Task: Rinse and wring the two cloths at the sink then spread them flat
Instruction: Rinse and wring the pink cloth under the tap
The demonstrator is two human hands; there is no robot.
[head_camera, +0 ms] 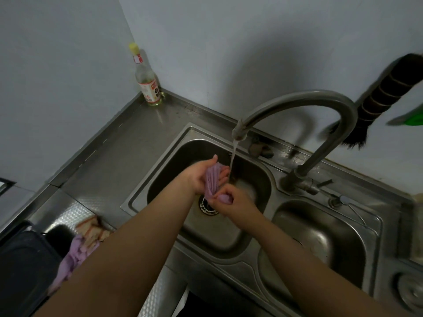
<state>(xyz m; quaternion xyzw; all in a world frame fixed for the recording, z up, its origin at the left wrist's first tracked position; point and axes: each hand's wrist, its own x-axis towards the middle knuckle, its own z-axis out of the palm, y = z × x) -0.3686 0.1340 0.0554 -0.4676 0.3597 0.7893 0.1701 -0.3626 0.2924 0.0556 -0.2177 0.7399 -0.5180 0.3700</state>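
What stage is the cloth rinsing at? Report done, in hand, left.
Done: nothing is spread flat in view. In hand: the left hand and right hand grip a bunched purple cloth over the left steel sink basin, beside the water stream from the curved steel tap. Left: a second purple cloth lies crumpled on the steel counter; both need spreading.

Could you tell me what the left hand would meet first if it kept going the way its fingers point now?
Probably the water stream falling from the faucet: the left hand, gripping the purple cloth, points toward it. Depth is unclear.
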